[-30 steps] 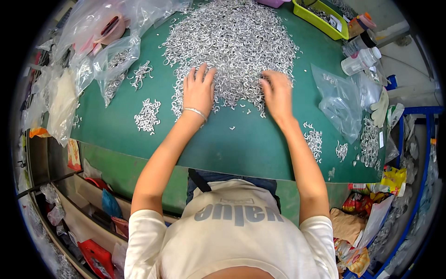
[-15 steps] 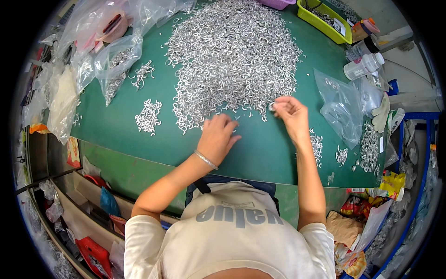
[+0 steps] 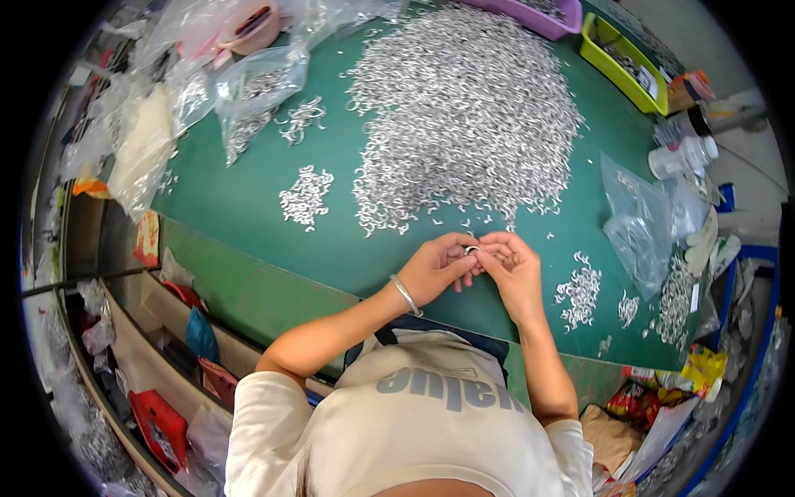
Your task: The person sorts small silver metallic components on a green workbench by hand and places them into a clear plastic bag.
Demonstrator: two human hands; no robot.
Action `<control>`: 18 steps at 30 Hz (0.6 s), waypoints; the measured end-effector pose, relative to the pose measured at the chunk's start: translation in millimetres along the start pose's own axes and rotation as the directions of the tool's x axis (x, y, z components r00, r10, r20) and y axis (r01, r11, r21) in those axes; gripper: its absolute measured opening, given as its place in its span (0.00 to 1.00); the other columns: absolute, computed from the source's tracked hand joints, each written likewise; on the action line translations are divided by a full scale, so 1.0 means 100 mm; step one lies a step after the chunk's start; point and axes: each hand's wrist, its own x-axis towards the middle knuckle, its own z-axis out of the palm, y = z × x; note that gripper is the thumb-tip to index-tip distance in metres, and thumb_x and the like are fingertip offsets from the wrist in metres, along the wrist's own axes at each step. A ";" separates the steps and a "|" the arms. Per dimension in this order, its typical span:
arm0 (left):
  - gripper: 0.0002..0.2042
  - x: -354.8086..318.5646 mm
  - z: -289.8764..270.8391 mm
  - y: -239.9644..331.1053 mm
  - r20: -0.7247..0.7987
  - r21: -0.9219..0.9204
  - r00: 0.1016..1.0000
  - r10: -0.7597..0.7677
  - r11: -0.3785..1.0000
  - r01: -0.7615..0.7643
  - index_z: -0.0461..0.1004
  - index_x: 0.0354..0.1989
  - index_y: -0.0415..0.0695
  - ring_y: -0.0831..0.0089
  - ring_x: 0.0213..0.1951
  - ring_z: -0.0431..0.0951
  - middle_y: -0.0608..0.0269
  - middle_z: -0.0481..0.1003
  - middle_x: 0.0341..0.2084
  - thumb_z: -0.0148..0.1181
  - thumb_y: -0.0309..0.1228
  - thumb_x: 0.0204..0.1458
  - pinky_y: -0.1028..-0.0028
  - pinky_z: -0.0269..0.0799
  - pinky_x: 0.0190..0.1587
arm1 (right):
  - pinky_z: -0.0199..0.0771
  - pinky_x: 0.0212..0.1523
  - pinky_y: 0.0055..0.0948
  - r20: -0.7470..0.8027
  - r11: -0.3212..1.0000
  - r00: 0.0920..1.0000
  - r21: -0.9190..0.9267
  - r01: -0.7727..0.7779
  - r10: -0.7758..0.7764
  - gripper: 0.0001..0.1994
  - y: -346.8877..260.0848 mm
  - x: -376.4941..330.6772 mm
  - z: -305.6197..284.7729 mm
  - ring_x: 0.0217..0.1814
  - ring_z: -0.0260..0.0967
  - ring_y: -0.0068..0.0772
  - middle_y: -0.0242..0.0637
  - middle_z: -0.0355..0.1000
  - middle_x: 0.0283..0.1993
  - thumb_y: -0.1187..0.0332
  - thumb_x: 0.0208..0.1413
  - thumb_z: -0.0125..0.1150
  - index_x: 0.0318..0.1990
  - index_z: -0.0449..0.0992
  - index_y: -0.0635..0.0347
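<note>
A big heap of small silver metal hooks [image 3: 464, 116] covers the far middle of the green table [image 3: 248, 199]. My left hand [image 3: 439, 267] and my right hand [image 3: 512, 267] meet just in front of the heap, near the table's front edge. Their fingertips pinch a small silver hook [image 3: 472, 248] between them. A silver bracelet [image 3: 406, 295] rings my left wrist. A small pile of hooks [image 3: 306, 195] lies to the left of my hands and another small pile [image 3: 580, 291] to the right.
Clear plastic bags [image 3: 248, 91] of hooks lie at the back left, another bag [image 3: 642, 228] at the right. A yellow-green tray [image 3: 625, 66] and a purple tray [image 3: 542, 15] stand at the back right, white bottles [image 3: 683, 153] beside them. Bins sit under the table at left.
Both hands drew back from the heap toward me and came together; the fingers now hold one small hook between them. The camera view shifted slightly.
</note>
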 end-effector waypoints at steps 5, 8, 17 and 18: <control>0.09 -0.04 -0.32 0.22 -0.230 0.044 0.970 0.076 0.997 -0.067 0.72 0.43 0.34 0.78 0.25 0.75 0.59 0.76 0.27 0.53 0.26 0.57 0.79 0.72 0.29 | 0.71 0.39 0.20 -0.056 0.907 0.967 -0.362 0.213 -0.249 0.12 -0.11 0.13 0.00 0.36 0.70 0.21 0.39 0.74 0.37 0.81 0.52 0.58 0.45 0.71 0.69; 0.09 -0.06 -0.82 0.67 -0.399 0.197 0.871 0.287 0.954 -0.224 0.73 0.41 0.33 0.78 0.24 0.75 0.58 0.77 0.26 0.55 0.26 0.56 0.79 0.73 0.28 | 0.71 0.37 0.22 -0.020 0.811 0.949 -0.526 0.257 -0.314 0.12 -0.15 0.16 -0.04 0.35 0.70 0.22 0.39 0.75 0.35 0.80 0.51 0.59 0.44 0.72 0.68; 0.11 0.11 -2.09 1.69 -0.582 0.660 0.519 0.626 0.737 -0.149 0.73 0.40 0.29 0.76 0.25 0.78 0.57 0.77 0.25 0.55 0.27 0.56 0.79 0.75 0.28 | 0.70 0.36 0.22 0.055 0.780 0.965 -0.578 0.241 -0.257 0.08 0.07 0.05 0.01 0.32 0.70 0.23 0.37 0.75 0.31 0.79 0.52 0.59 0.40 0.75 0.68; 0.10 0.18 -2.19 1.80 -0.652 0.588 0.477 0.589 0.790 -0.173 0.71 0.42 0.28 0.72 0.26 0.79 0.54 0.77 0.25 0.53 0.23 0.55 0.77 0.76 0.26 | 0.70 0.35 0.24 0.064 0.772 0.960 -0.582 0.257 -0.271 0.08 0.08 0.06 0.02 0.31 0.70 0.25 0.39 0.75 0.31 0.79 0.51 0.59 0.40 0.75 0.68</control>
